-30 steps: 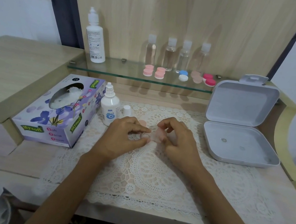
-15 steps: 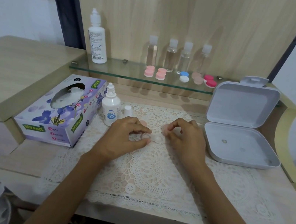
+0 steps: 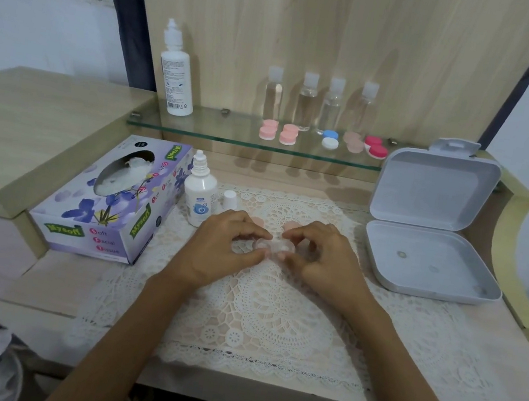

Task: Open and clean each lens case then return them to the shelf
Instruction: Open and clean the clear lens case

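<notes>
Pale wood-grain worktop (image 3: 45,283), front middle covered by white lace mat (image 3: 271,322)

Purple floral cardboard tissue box (image 3: 109,207) at left, on the mat's left edge, tissue showing in the oval slot

White hinged plastic box (image 3: 430,192) at right, lid upright and open; two small specks on the base, too small to identify

Glass shelf (image 3: 225,130) along the back panel. On it, left to right: tall white plastic solution bottle (image 3: 175,78); four clear bottles with white caps (image 3: 306,103) in a row; in front of these, five capped lens cases (image 3: 330,139): two pink-and-white, one blue-and-white, one pale beige-pink, one magenta

Left hand (image 3: 224,249) and right hand (image 3: 326,262) low over mid-mat, each pinching one end of a clear two-well lens case (image 3: 274,247) between thumb and forefinger

Small white dropper bottle (image 3: 200,193), uncapped, upright between tissue box and left hand; its white cap (image 3: 230,199) just beside it on the mat

Two pale pink round caps (image 3: 290,228) on the mat, just behind the fingers
</notes>
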`<state>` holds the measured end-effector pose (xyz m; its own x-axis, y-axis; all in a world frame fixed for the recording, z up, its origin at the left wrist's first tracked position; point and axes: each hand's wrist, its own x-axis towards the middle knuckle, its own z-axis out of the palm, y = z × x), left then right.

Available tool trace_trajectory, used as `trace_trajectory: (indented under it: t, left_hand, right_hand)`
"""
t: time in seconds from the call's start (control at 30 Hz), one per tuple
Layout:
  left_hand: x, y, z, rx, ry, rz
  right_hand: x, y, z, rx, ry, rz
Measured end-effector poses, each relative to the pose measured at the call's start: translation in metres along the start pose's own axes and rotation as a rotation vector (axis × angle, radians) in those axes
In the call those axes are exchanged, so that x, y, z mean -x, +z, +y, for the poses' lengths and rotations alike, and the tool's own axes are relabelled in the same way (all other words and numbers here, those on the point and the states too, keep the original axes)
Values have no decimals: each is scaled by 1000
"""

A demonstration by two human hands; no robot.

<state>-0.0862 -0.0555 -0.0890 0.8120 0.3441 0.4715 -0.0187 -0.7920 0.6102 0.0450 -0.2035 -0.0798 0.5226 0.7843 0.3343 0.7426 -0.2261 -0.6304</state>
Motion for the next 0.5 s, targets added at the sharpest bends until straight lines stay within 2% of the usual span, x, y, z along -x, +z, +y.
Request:
trace_trajectory:
  t: [0.1, 0.27, 0.5]
  left_hand:
    - [0, 0, -2, -14, -3, -14]
    - [0, 2, -7, -147, -35, -61]
    - [1, 3, -5, -339, -95, -201]
  right_hand:
    - [-2, 0, 1, 54, 5, -19]
    - [-1, -2, 1, 1, 25, -21]
    - [1, -9, -2, -47, 56, -16]
